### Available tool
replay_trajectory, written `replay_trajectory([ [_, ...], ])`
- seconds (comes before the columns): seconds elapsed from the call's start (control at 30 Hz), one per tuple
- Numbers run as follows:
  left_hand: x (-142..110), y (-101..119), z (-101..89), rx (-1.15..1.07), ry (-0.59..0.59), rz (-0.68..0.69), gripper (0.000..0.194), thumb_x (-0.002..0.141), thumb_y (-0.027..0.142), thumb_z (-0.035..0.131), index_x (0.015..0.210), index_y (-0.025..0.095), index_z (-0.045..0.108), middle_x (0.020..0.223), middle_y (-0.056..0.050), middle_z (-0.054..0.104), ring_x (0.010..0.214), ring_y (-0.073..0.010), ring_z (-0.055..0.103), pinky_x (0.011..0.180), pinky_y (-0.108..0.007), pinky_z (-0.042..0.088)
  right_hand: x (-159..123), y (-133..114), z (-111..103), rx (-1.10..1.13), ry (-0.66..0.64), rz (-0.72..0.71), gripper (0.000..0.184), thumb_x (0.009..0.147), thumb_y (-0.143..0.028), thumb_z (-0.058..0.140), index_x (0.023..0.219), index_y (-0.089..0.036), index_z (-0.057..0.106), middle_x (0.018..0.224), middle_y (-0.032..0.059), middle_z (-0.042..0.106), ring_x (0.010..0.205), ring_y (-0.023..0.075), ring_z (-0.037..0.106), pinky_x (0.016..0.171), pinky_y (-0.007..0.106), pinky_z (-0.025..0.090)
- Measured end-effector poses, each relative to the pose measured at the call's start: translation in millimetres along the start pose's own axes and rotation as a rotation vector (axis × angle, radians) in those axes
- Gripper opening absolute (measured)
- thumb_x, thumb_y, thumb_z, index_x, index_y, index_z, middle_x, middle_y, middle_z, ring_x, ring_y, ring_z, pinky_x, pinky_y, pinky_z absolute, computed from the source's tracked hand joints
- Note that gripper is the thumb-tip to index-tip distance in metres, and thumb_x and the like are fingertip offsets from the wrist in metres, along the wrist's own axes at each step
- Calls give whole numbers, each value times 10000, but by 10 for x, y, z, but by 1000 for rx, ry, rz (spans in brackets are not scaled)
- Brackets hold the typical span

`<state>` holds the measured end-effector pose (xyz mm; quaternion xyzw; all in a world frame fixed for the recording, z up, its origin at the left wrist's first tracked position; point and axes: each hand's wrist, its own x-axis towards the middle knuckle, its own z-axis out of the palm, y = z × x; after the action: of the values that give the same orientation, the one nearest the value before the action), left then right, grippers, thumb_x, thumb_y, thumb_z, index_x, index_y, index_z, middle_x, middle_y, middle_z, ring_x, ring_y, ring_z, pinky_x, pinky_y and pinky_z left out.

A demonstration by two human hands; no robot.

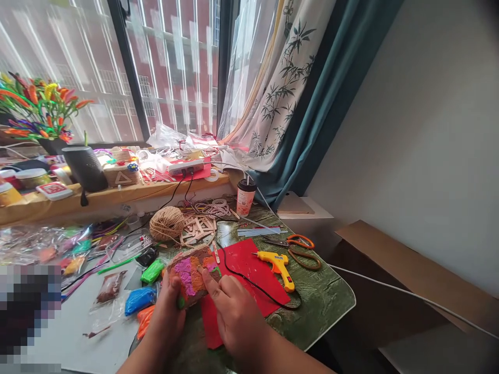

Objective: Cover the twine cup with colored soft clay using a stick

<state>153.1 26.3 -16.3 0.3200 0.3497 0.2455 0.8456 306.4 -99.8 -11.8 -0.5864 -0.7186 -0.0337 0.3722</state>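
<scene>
A small tan-edged panel or box (199, 290) has patches of purple, orange and brown modelling clay spread over its face. My left hand (168, 306) grips it along the left edge, thumb on the near side. On the clay rests an outstretched finger of my right hand (234, 306); the other fingers curl in, partly hidden. Beneath lies a red sheet (249, 259), with a yellow hot glue gun (277, 266) on its right side. Bags of green clay (153, 271), blue clay (140, 300) and orange clay (145, 321) lie beside my left hand.
Orange-handled scissors (302, 249) lie by the glue gun, whose black cord crosses the red sheet. Behind are a twine ball (167, 223), a stick lattice (198, 228) and a lidded cup (246, 196). A power strip (186, 167) sits on the sill. The table edge curves at right.
</scene>
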Motion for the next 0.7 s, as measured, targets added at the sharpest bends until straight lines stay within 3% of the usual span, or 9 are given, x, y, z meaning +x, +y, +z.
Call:
replay_trajectory([
  [0.13,-5,11,39,-1,78,285,1002,700,472,979,1555,386,465,1504,-72,700,1429,-419,620,1167,-507,550,21,32,-43,-76,33,23,835,958,-45,462,1751,-205,252,933,83,591,805,279,554,676,384,504],
  [0.3,65,-52,20,-71,106,265,869,739,410,959,1509,326,564,1357,-56,789,1309,-370,723,1094,-429,617,56,73,-59,-159,100,-12,783,995,-42,441,1744,-204,281,875,65,573,764,265,534,628,363,457],
  [0.47,103,-87,-30,-100,140,296,831,713,424,974,1452,275,626,1252,-78,829,1158,-341,803,1020,-435,661,68,105,-78,-187,87,-21,799,1004,-48,454,1754,-227,247,883,57,572,771,256,528,624,360,430],
  [0.7,77,-90,39,-144,147,314,840,705,403,985,1461,286,638,1255,-72,840,1242,-353,769,1097,-438,617,37,141,-90,-164,77,-8,801,1019,-43,428,1764,-227,198,889,60,578,768,264,522,627,375,431],
])
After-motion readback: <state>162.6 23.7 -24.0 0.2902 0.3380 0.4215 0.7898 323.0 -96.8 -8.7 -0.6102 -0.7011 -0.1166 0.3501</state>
